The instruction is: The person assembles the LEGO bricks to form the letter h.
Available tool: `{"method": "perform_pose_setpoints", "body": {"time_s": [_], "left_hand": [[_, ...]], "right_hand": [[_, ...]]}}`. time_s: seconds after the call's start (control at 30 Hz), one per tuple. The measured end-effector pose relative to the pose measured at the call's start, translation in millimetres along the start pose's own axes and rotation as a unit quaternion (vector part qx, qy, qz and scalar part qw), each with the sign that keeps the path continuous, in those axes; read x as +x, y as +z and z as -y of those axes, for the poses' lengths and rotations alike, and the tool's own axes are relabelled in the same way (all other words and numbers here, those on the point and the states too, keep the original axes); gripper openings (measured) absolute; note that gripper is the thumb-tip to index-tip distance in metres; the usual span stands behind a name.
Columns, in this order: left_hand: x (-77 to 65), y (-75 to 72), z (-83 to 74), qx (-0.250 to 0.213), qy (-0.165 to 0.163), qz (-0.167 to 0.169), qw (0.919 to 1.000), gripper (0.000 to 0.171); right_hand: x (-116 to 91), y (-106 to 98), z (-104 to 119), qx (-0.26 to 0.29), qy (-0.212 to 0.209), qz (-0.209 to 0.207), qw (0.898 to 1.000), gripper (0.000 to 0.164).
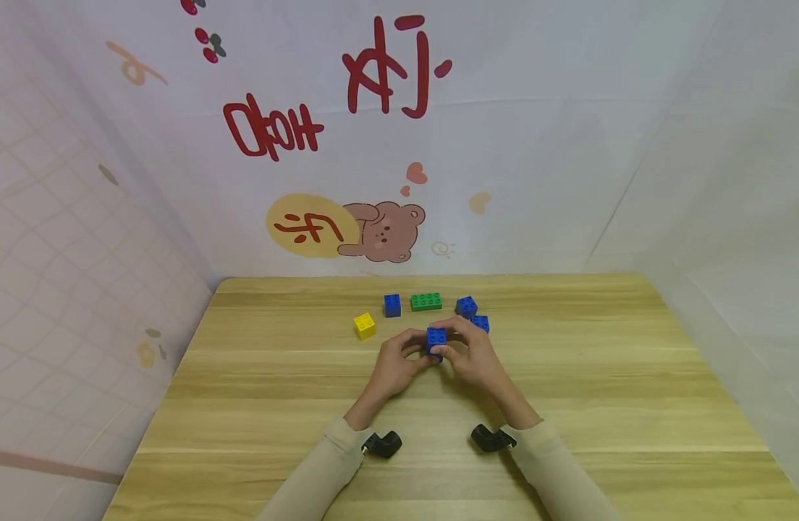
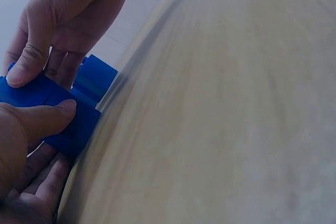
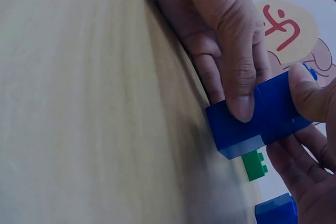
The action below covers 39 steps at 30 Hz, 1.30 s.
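Note:
Two blue toy bricks stand one on top of the other between the hands, the upper blue brick (image 1: 436, 336) with its studs up. My left hand (image 1: 396, 363) pinches the lower blue brick (image 3: 224, 128), its thumb across the near side in the right wrist view. From the other side, my right hand (image 1: 472, 356) grips the upper brick between thumb and fingers. A seam between the two bricks shows in the left wrist view. The stack is upright, its lower end close over the wooden table (image 1: 276, 405).
Beyond the hands lie a yellow brick (image 1: 365, 326), a blue brick (image 1: 392, 305) and a long green brick (image 1: 426, 302). Two more blue bricks, one farther back (image 1: 466, 307) and one nearer (image 1: 481, 323), sit just past the right hand. A printed cloth (image 1: 536, 181) hangs behind the table.

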State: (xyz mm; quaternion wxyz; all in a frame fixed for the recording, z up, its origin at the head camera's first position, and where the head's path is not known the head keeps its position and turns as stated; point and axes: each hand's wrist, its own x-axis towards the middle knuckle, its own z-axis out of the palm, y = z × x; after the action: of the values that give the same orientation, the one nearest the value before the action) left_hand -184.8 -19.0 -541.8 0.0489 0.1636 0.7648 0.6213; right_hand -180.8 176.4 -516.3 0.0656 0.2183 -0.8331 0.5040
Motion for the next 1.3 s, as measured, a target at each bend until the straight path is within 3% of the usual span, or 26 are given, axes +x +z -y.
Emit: {"method": "perform_pose_setpoints", "body": {"time_s": [0.17, 0.67, 1.1, 1.3], "left_hand": [[0.2, 0.0, 1.3, -0.002, -0.002, 0.0, 1.0, 0.04], [-1.9, -0.7, 3.9, -0.01, -0.004, -0.005, 0.9999, 0.038], [2.7, -5.7, -2.6, 0.004, 0.01, -0.003, 0.9999, 0.041], [1.4, -3.9, 0.8, -0.018, -0.008, 0.001, 0.9998, 0.045]], "right_hand": [[-0.7, 2.8, -1.7, 0.003, 0.005, -0.01, 1.0, 0.035], [-4.8, 17.1, -0.3, -0.013, -0.042, -0.062, 0.997, 0.034], [-0.2, 15.0, 3.5, -0.034, -0.027, -0.055, 0.998, 0.035], [-3.1, 10.9, -1.2, -0.061, -0.025, -0.049, 0.997, 0.037]]}}
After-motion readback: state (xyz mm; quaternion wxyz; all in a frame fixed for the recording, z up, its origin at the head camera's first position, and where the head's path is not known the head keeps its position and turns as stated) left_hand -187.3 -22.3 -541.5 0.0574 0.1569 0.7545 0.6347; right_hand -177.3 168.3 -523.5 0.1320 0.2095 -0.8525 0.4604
